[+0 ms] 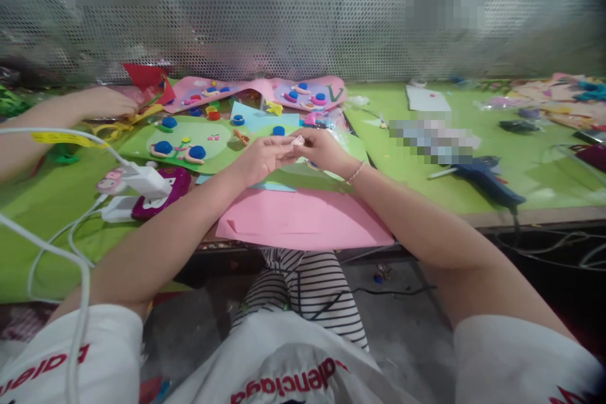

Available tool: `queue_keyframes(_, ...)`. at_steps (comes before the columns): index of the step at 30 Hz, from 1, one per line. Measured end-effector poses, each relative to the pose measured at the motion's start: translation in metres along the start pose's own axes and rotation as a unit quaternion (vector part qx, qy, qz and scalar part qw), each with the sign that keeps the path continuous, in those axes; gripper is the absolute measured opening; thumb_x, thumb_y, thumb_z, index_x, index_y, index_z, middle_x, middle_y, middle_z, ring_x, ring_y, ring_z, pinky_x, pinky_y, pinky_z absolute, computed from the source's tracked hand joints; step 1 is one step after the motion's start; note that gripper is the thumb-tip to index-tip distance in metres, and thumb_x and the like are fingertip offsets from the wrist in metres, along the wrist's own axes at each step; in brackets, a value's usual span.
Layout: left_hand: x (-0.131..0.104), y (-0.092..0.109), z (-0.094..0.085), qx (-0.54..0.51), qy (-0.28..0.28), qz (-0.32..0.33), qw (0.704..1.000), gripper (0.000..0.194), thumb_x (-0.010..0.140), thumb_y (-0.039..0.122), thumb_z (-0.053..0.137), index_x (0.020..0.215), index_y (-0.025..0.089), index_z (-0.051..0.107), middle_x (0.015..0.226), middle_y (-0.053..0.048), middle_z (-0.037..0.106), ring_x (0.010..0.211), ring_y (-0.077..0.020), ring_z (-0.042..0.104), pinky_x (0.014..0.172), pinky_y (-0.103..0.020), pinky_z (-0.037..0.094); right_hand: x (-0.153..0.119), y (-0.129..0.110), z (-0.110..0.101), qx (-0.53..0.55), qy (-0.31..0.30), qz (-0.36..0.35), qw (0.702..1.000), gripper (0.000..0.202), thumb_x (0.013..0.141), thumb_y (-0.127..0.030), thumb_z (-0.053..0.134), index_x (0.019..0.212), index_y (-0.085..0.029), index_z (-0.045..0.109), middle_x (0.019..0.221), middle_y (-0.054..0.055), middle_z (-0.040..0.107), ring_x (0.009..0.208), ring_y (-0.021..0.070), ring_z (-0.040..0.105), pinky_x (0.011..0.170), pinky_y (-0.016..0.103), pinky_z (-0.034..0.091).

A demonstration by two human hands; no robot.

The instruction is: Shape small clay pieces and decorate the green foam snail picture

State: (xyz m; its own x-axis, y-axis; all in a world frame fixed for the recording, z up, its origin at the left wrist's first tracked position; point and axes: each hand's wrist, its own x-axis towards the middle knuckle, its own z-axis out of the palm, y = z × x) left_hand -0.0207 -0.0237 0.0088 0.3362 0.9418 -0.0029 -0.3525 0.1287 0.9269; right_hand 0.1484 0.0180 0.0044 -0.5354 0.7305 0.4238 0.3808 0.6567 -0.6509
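Note:
My left hand [265, 158] and my right hand [326, 150] meet over the table, fingers closed together on a small pale pink lump [298, 141]. The lump looks like soft modelling clay, though most of it is hidden by the fingertips. Beneath the hands lies a green card with a light oval, partly covered; a blue cap-shaped piece [278, 131] shows just beyond my fingers. Left of it is another green card [137, 153] bearing blue-capped clay pieces [194, 153]. A brown twisted piece [241, 136] is near my left hand. Pink sheets [303, 221] lie in front of my wrists.
Another person's hand [111, 103] reaches in at the left. White chargers [146, 180] and cables lie near my left forearm. A blue glue gun [487, 181] rests at the right. Behind are a decorated pink card [258, 89] and a perforated metal panel [284, 19].

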Motion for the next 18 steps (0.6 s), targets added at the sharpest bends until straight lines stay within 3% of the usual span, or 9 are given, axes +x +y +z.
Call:
queue_keyframes(8, 0.0, -0.007, -0.002, 0.121, 0.006, 0.049, 0.991, 0.033, 0.067, 0.039, 0.078, 0.088, 0.013, 0.075, 0.085, -0.009, 0.074, 0.085, -0.017, 0.07, 0.088, -0.032, 0.052, -0.001, -0.006, -0.004, 0.037, -0.024, -0.023, 0.999, 0.023, 0.083, -0.031, 0.06, 0.069, -0.015, 0.066, 0.061, -0.001, 0.059, 0.057, 0.009, 0.049, 0.053, 0.022, 0.037)
queue_keyframes(12, 0.002, -0.005, -0.004, 0.125, 0.042, 0.047, 0.99, 0.032, 0.064, 0.04, 0.08, 0.077, 0.012, 0.073, 0.073, -0.006, 0.072, 0.067, -0.0116, 0.067, 0.077, -0.028, 0.054, -0.001, -0.004, 0.003, 0.044, -0.017, -0.029, 0.998, 0.02, 0.078, -0.032, 0.067, 0.085, -0.015, 0.073, 0.07, 0.001, 0.067, 0.064, 0.0113, 0.057, 0.057, 0.023, 0.044)
queue_keyframes(15, 0.005, -0.001, -0.005, 0.094, 0.085, 0.028, 0.992, 0.03, 0.064, 0.038, 0.08, 0.07, 0.012, 0.068, 0.064, -0.003, 0.068, 0.056, -0.0084, 0.062, 0.069, -0.026, 0.054, 0.002, 0.002, 0.005, 0.048, 0.015, -0.054, 0.997, 0.033, 0.072, -0.031, 0.074, 0.101, -0.017, 0.072, 0.088, 0.005, 0.072, 0.075, 0.0144, 0.063, 0.066, 0.026, 0.051)
queue_keyframes(18, 0.006, 0.0, -0.006, 0.099, 0.101, 0.006, 0.99, 0.026, 0.068, 0.035, 0.078, 0.074, 0.012, 0.067, 0.068, -0.004, 0.07, 0.062, -0.0112, 0.067, 0.072, -0.026, 0.055, 0.002, 0.004, 0.001, 0.03, 0.054, -0.065, 0.996, 0.022, 0.08, -0.031, 0.067, 0.098, -0.021, 0.074, 0.09, 0.005, 0.073, 0.076, 0.0152, 0.065, 0.069, 0.029, 0.054)
